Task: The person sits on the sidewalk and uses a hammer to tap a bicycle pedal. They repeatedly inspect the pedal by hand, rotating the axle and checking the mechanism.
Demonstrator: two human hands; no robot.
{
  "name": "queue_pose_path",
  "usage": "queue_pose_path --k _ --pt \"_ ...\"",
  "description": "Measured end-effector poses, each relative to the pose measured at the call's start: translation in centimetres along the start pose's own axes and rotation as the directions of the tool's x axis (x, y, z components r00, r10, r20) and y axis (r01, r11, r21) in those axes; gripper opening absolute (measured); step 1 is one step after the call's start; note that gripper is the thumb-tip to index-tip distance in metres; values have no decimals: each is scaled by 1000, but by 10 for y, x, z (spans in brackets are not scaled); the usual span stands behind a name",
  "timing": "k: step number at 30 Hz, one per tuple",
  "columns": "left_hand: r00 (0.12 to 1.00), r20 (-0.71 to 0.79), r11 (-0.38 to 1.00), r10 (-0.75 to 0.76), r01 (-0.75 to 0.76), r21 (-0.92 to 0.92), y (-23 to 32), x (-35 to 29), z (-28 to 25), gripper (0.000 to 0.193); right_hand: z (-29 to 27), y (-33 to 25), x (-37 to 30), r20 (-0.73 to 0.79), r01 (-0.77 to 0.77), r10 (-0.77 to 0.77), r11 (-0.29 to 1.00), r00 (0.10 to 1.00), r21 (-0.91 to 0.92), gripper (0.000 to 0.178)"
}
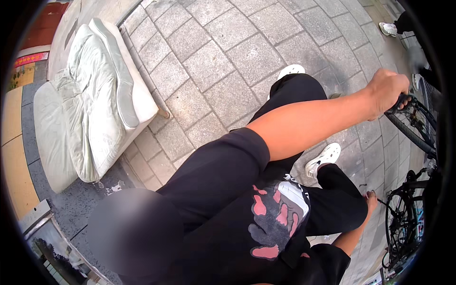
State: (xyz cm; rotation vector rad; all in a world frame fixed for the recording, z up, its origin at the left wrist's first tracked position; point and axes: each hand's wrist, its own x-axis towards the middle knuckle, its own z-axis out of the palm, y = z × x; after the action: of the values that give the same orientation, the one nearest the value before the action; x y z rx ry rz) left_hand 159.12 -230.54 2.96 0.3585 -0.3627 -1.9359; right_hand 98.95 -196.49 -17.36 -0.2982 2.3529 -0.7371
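My left hand point(387, 92) reaches out to the upper right with its arm stretched. Its fingers wrap round a black bicycle part point(403, 101), whose exact kind is partly hidden by the hand. Just below it runs a black bicycle tyre point(412, 135). Lower down, my right hand point(372, 200) is beside my bent knee, small in view, with fingers closed. A thin dark thing shows by its fingertips, too small to name. Close to that hand stands a spoked bicycle wheel point(399, 228) with dark frame parts around it.
Grey paving slabs point(213, 61) cover the ground. To the left, a pale mattress or cushion with a crumpled quilt point(95, 95) rests on a low base. My white clogs point(323, 160) are planted near the bicycle. Another person's white shoe point(388, 29) is at the upper right.
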Motion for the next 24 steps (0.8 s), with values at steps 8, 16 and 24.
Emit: queue_pose_path --k 8,16,24 --pt "997 -29 995 72 -69 73 -22 1 -2 26 84 -172 -115 15 472 -508 790 861 -391 46" --pt "960 -179 977 215 -210 47 92 -6 -41 26 132 -184 -181 -14 508 -599 691 801 -514 39" --pt "932 -333 990 143 -139 37 118 -1 -58 44 138 -200 -243 -227 477 -638 727 736 -495 41"
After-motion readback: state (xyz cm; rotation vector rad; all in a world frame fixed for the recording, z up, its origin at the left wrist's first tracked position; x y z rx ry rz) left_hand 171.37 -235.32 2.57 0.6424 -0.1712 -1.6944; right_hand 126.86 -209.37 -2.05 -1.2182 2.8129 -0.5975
